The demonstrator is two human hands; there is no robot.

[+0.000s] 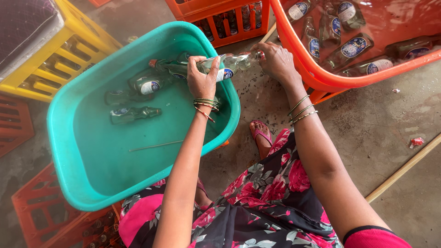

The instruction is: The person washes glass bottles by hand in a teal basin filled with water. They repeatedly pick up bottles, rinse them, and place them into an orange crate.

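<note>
We look down on a person seated low on a concrete floor, floral skirt across the knees, one foot in a pink sandal between the two tubs. The left hand has its grip closed around the middle of a clear glass bottle with a blue and white label, held on its side above the far right edge of a teal tub. The right hand has its grip closed on the neck end of the same bottle, fingers pinched about the mouth; what lies under the fingertips we cannot tell. The bottle thus spans both hands, just over the gap between the teal tub and an orange tub at the right. Both wrists carry thin bangles. Inside the teal tub, several green bottles lie on their sides in water toward the far corner, one more nearer the middle, and a thin metal rod rests on the tub bottom. The orange tub holds more labelled bottles, lying wet. A yellow crate stands at the upper left, orange crates at the left and lower left edges, another beyond the teal tub with bottles upright in it. A wooden stick lies aslant on the floor at the right, a small red scrap near it.
</note>
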